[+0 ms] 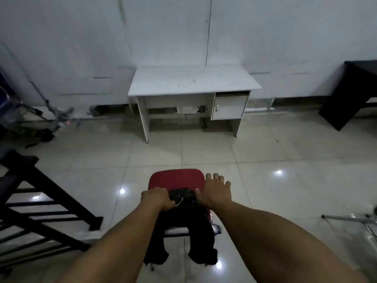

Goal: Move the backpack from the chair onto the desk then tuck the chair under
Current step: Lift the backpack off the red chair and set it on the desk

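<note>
A red-seated chair (176, 178) stands on the tiled floor in front of me. A black backpack (184, 198) lies on its near part, and its dark straps hang down over the chair's near edge. My left hand (157, 198) is closed on the backpack's left top edge. My right hand (214, 190) rests on the backpack's right side with its fingers spread over the seat's right edge. The white desk (193, 82) stands farther off against the wall, with a bare top and a small cupboard on its right.
A black slatted frame (40, 211) lies at the left. A black table (350, 92) stands at the far right. Metal legs (350, 218) show at the right edge. Bags and clutter (30, 127) sit at the far left by the wall.
</note>
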Motion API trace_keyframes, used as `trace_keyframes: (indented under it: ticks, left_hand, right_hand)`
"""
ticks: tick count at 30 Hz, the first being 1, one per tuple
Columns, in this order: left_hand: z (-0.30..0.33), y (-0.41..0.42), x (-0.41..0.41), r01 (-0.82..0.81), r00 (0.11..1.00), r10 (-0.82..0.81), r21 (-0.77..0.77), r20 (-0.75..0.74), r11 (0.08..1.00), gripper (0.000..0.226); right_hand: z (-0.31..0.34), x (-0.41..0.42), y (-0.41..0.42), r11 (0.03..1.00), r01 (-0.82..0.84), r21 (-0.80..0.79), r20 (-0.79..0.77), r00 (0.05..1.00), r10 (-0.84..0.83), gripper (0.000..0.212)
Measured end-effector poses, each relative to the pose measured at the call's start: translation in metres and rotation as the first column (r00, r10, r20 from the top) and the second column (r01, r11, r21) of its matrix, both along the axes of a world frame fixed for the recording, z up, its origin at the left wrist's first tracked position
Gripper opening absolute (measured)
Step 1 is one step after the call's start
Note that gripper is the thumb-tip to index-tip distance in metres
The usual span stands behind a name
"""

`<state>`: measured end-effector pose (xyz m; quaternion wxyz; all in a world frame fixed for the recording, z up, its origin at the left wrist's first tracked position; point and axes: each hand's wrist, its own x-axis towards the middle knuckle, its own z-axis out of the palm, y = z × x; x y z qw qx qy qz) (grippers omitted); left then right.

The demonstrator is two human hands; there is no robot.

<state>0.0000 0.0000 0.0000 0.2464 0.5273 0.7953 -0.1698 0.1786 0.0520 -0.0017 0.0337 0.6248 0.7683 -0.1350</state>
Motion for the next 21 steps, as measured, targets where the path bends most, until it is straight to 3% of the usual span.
trace_keyframes:
  ticks: [3, 5, 7, 13, 17, 21]
  left_hand:
    - [-0.016, -0.004, 0.003, -0.015, 1.0, 0.016, -0.171, 0.008, 0.985, 0.062]
    - [-0.023, -0.006, 0.006, -0.037, 0.999, 0.043, -0.23, 0.02, 0.972, 0.059]
    - [-0.029, -0.001, 0.007, -0.067, 0.996, 0.082, -0.274, 0.043, 0.959, 0.063]
    - [-0.032, 0.012, 0.01, -0.116, 0.993, 0.104, -0.255, -0.059, 0.96, 0.091]
    - [-0.038, 0.013, 0.017, -0.112, 0.99, 0.102, -0.097, -0.1, 0.989, 0.072]
    - [-0.04, 0.013, 0.024, -0.048, 0.981, 0.069, 0.117, -0.18, 0.992, 0.047]
  right_hand:
    - [-0.031, 0.005, -0.005, 0.942, -0.007, -0.336, 0.025, 1.0, 0.016, 0.071]
    - [-0.045, 0.01, -0.011, 0.816, -0.046, -0.576, -0.068, 0.998, 0.008, 0.074]
    - [-0.053, 0.013, -0.009, 0.754, -0.096, -0.65, -0.179, 0.983, -0.029, 0.069]
    - [-0.044, 0.011, 0.015, 0.771, -0.194, -0.606, -0.134, 0.981, 0.141, 0.053]
    - [-0.041, 0.008, 0.032, 0.863, -0.172, -0.476, -0.066, 0.985, 0.16, 0.043]
    - [-0.037, 0.008, 0.037, 0.948, -0.233, -0.216, -0.055, 0.973, 0.226, 0.029]
